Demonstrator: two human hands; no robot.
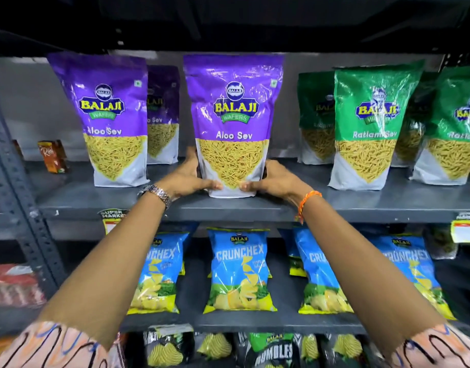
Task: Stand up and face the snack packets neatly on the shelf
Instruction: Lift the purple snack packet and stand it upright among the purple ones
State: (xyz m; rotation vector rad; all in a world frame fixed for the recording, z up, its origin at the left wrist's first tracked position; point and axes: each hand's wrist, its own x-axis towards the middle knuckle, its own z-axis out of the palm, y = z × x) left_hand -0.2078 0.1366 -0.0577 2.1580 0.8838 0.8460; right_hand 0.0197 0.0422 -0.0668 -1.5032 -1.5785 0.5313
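L hand (187, 179) & R hand (275, 179) grip 1 upright purple packet (232, 123); 3 purple, 4 green (372, 123).

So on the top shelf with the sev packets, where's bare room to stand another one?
Bare shelf between the held Aloo Sev packet and the Ratlami Sev packet. Far right is crowded.

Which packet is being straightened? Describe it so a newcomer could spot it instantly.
Start at the grey metal shelf holding purple packets on the left and green ones on the right. The middle purple Aloo Sev packet stands upright near the front edge. It alone is gripped at its base, by the left hand and right hand.
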